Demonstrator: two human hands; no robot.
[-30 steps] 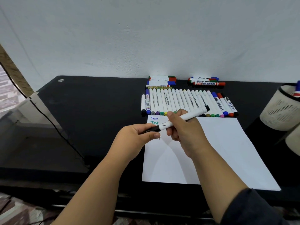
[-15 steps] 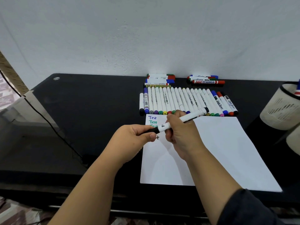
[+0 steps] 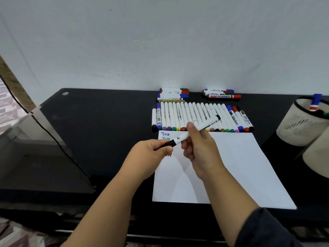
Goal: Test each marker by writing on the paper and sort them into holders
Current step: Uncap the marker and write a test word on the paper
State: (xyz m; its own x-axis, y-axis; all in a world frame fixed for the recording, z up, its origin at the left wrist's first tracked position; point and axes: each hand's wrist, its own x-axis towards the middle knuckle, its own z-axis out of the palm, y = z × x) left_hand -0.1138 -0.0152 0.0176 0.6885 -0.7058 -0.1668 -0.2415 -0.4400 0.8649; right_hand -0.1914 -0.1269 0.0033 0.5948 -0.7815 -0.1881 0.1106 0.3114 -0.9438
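A slim white marker with a black cap (image 3: 188,134) is hanging in mid-frame, slanting from lower left up to upper right above the top left corner of the white sheet of paper (image 3: 231,168). The left hand (image 3: 151,154) is curling its fingers and thumb around the black cap end — its grip is pinching the cap. The right hand (image 3: 199,148) is wrapping its fingers around the white barrel of the same marker, its grip pinching the barrel near the middle. The far end of the marker is reaching over the row behind it.

On the paper, near its upper left corner, the word "Test" is showing twice, once in purple and once in green, with a dark mark partly hidden below the left hand. The sheet is lying flat on the glossy black counter (image 3: 99,125), right of centre.

Just beyond the paper's top edge, a long row of white-barrelled markers with coloured caps (image 3: 178,114) is lying side by side, caps toward the paper. Further up, against the white wall, two small piles of thicker markers (image 3: 173,95) are sitting — one left, one right.

At the right edge of the frame, a cream mesh cylindrical holder (image 3: 300,127) is standing with a few markers inside; a second cream holder (image 3: 318,155) is peeking in below it. A dark cable (image 3: 53,136) is running down at the left.
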